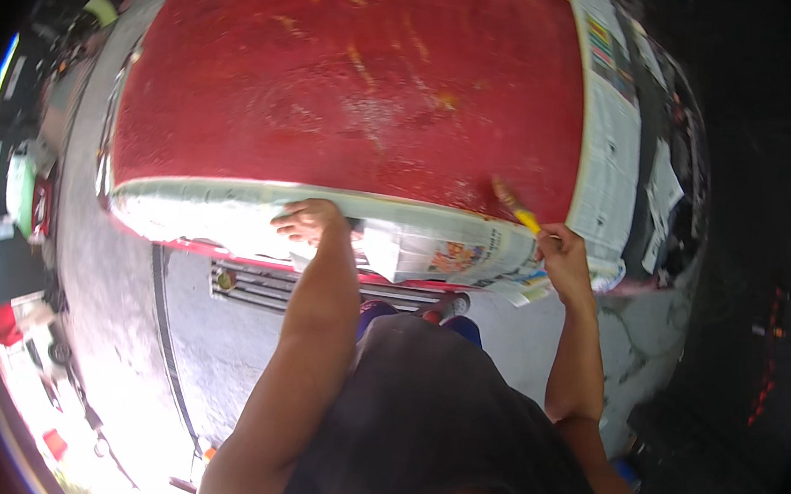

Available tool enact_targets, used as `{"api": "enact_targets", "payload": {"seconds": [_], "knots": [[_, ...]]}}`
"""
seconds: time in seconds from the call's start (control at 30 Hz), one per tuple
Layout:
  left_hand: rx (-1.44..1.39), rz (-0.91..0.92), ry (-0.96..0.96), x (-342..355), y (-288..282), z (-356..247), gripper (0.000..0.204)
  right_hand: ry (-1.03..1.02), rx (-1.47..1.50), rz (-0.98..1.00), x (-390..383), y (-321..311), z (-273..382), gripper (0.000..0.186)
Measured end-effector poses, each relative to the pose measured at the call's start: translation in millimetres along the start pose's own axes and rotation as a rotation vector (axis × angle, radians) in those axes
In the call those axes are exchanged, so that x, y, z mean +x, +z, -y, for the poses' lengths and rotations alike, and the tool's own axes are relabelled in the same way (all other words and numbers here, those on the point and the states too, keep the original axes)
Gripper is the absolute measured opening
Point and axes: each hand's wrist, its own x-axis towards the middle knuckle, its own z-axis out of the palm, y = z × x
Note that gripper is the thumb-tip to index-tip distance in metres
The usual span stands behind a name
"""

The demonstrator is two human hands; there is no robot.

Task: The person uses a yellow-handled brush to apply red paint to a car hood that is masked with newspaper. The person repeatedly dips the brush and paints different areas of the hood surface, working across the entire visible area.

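Observation:
A large red panel (352,102), like a vehicle's roof, fills the upper middle, with yellowish and whitish patches on it. Newspaper (414,249) covers its near side, and another newspaper strip (609,143) runs down its right side. My right hand (566,260) grips a paintbrush (519,209) by its yellow handle; the bristles touch or hover just over the panel's near right corner, I cannot tell which. My left hand (307,220) rests on the newspaper at the near edge, its fingers bent, partly spread and turned left. Nothing shows in it.
Below the panel is a slatted grey bench or step (270,288), with a small round container (225,280) on its left end. Grey concrete floor (217,354) spreads around my feet. Assorted items, one of them light green (20,186), stand at the far left.

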Motion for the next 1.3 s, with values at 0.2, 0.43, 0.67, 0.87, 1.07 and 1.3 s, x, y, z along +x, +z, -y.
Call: {"api": "enact_targets", "payload": {"seconds": [0.2,0.43,0.67,0.87,1.07,1.3], "knots": [[-0.046,0.055,-0.087,1,-3,-4,0.072,-0.182,-0.408,-0.221,15,45,23,0.022],[-0.038,0.064,-0.097,0,-3,-5,0.074,-0.356,-0.234,-0.076,79,70,116,0.026],[-0.029,0.149,-0.113,2,-10,-5,0.074,-0.551,-0.771,-0.091,143,110,191,0.027],[-0.037,0.113,-0.101,4,-6,-4,0.076,-0.282,-0.902,0.172,91,89,177,0.027],[-0.056,0.162,-0.109,1,-15,-8,0.077,0.089,-0.068,0.314,65,74,167,0.027],[-0.028,0.139,-0.092,3,-9,-3,0.075,-0.499,-0.393,0.146,60,183,163,0.023]]}}
